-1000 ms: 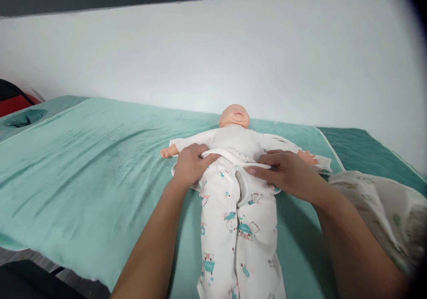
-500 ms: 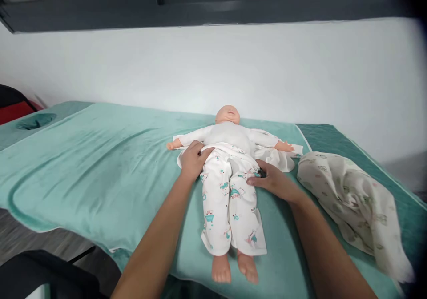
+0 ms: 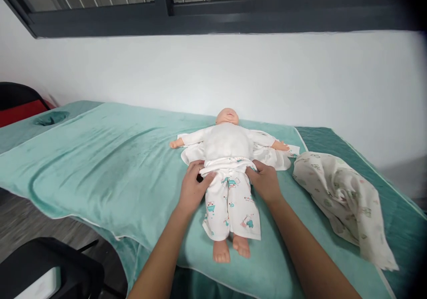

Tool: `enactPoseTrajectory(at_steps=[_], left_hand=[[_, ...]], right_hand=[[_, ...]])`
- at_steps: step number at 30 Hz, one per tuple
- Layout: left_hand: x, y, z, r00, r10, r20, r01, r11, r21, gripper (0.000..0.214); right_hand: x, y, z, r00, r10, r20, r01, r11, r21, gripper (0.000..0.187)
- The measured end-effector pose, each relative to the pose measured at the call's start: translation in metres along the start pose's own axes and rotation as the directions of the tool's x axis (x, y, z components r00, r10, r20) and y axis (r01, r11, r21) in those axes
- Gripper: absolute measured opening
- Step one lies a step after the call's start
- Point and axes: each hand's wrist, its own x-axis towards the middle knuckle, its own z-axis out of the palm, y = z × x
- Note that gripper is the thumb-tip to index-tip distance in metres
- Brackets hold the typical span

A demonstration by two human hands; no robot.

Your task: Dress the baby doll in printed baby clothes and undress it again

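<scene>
A baby doll [image 3: 228, 141] lies on its back on the bed, head toward the wall, arms spread. It wears printed white pants [image 3: 231, 205], with its bare feet showing below the cuffs. My left hand [image 3: 195, 183] pinches the rolled waistband at the doll's hip on the left side of the view. On the opposite hip, my right hand [image 3: 266, 182] grips the waistband, thumb over the front and the other fingers partly hidden. A white shirt [image 3: 275, 158] lies spread open under the doll's torso, its sleeves around the arms.
A crumpled printed cloth [image 3: 343, 197] lies on the right of the green-covered bed [image 3: 100, 165]. At the lower left stands a black chair [image 3: 76, 268] with a white object [image 3: 42, 285] on it. The wall [image 3: 167, 72] and a dark window frame [image 3: 267, 17] rise behind.
Both hands have moved down toward the doll's feet, and the waistband sits lower, baring more of the belly. My right hand has closed on the waistband. The camera view has shifted slightly.
</scene>
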Motion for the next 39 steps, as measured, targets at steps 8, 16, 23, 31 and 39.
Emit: enactPoseTrajectory(at_steps=[8, 16, 23, 31, 39], left_hand=[[0.048, 0.000, 0.020, 1.000, -0.023, 0.004, 0.023, 0.997, -0.079, 0.031], [0.088, -0.008, 0.036, 0.996, -0.076, -0.043, 0.072, 0.995, -0.075, 0.040], [0.053, -0.005, 0.025, 0.997, 0.072, -0.021, -0.072, 0.997, 0.014, 0.020], [0.003, 0.006, 0.012, 0.995, 0.103, 0.003, -0.102, 0.988, 0.119, 0.017], [0.019, -0.001, 0.017, 0.997, 0.073, -0.002, -0.072, 0.994, 0.077, 0.026]], right_hand=[[0.018, -0.005, 0.009, 0.997, 0.010, -0.071, -0.007, 0.999, 0.049, 0.035], [0.050, 0.000, 0.023, 0.986, 0.058, -0.158, -0.048, 0.996, 0.071, 0.030], [0.046, 0.002, 0.020, 0.990, 0.094, -0.109, -0.075, 0.983, 0.167, 0.026], [0.045, -0.001, 0.015, 0.998, 0.048, -0.050, -0.034, 0.967, 0.254, 0.017], [-0.030, -0.018, -0.004, 0.982, 0.041, 0.186, -0.094, 0.954, 0.283, 0.024]])
